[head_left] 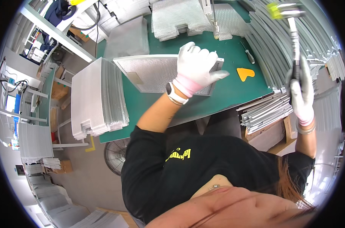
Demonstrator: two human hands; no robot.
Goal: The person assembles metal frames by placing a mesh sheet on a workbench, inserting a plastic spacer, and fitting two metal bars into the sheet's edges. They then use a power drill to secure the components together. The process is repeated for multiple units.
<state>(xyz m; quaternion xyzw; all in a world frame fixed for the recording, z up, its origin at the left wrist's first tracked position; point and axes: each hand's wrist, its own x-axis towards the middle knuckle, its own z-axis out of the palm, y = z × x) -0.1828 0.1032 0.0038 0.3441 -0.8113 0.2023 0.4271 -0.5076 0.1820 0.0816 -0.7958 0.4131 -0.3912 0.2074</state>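
My left hand (195,66), in a white glove with a pink cuff, has its fingers curled at the top edge of a mesh filter panel (153,74). The thumb points out to the right. That panel stands tilted on the green table, with a thin light metal frame around its mesh and a small beige label on its face. Raised on the right, my gloved right hand (302,91) is closed round the black grip of a mallet (295,41). Its yellow-green and dark head, slightly blurred, is up above the stacked metal strips.
A yellow scraper (245,74) and a screwdriver (248,53) lie on the green table (233,93). Mesh sheets are stacked at the left (90,97) and back (180,17). Long metal frame strips (278,49) fill the right side; more strips (267,114) lie below. A floor fan (116,155) stands under the table.
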